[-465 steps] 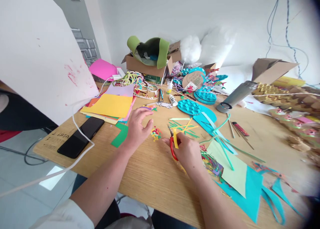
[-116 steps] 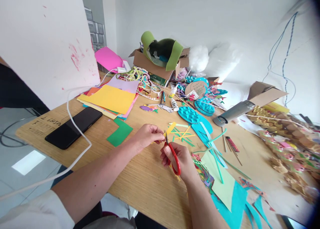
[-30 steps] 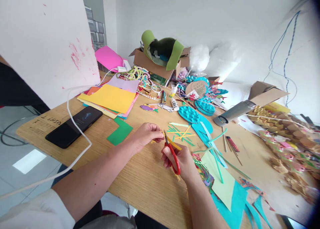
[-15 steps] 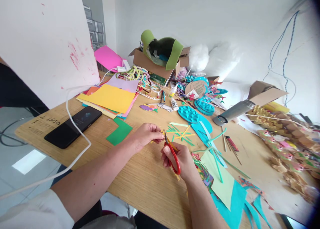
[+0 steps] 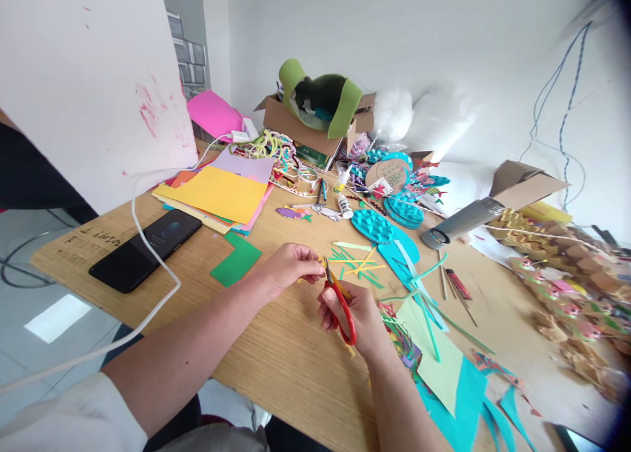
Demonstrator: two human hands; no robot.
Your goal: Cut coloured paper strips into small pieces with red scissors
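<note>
My right hand (image 5: 363, 317) is wrapped round red-handled scissors (image 5: 351, 330), blades pointing up and away from me. A yellow strip shows beside the blades. Just left of the scissor tips, my left hand (image 5: 290, 267) pinches a small piece of yellow paper (image 5: 321, 260), mostly hidden by the fingers. The blade tips are close to those fingertips; I cannot tell whether they touch the paper. Behind the scissors lies a loose pile of thin green and yellow paper strips (image 5: 362, 268). A cut green sheet (image 5: 235, 260) rests left of my left hand.
A black phone (image 5: 148, 249) lies at the left under a white cable (image 5: 167, 276). Coloured sheets (image 5: 221, 192) are stacked behind it. Glue bottles (image 5: 345, 206), blue discs (image 5: 372, 226) and a metal tumbler (image 5: 461, 223) stand or lie farther back. Blue paper (image 5: 456, 406) is at the right.
Hardly anything differs. Both hands and the scissors keep nearly the same place, and the whole view has shifted very slightly.
</note>
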